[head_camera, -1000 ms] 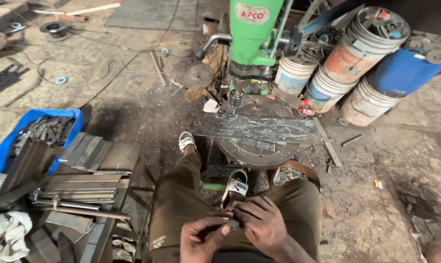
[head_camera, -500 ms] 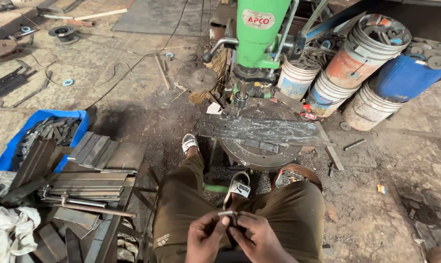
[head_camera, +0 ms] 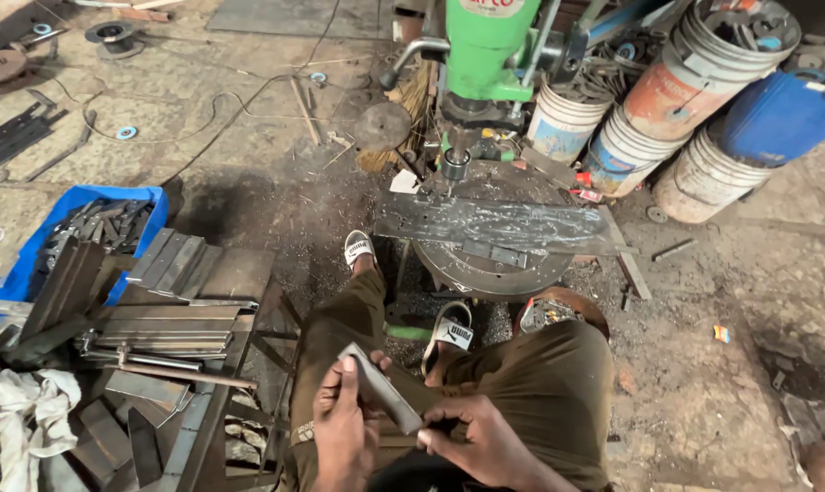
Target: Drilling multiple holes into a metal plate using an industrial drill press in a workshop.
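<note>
**Metal strip held over the lap beside the drill press**

Gritty workshop floor (head_camera: 248, 191) spreads around a green drill press (head_camera: 485, 55), with buckets (head_camera: 686, 91) behind it. Over the knees, the left hand (head_camera: 344, 433) and right hand (head_camera: 476, 446) are both closed on a short flat metal strip (head_camera: 380, 390), one at each end. Stacked steel pieces (head_camera: 157, 319) lie left, near a blue crate (head_camera: 39, 246).

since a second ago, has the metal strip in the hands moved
Yes. The metal strip, held by the left hand and right hand, has shifted left over the left thigh; earlier it sat between the knees, below the sandal.
</note>
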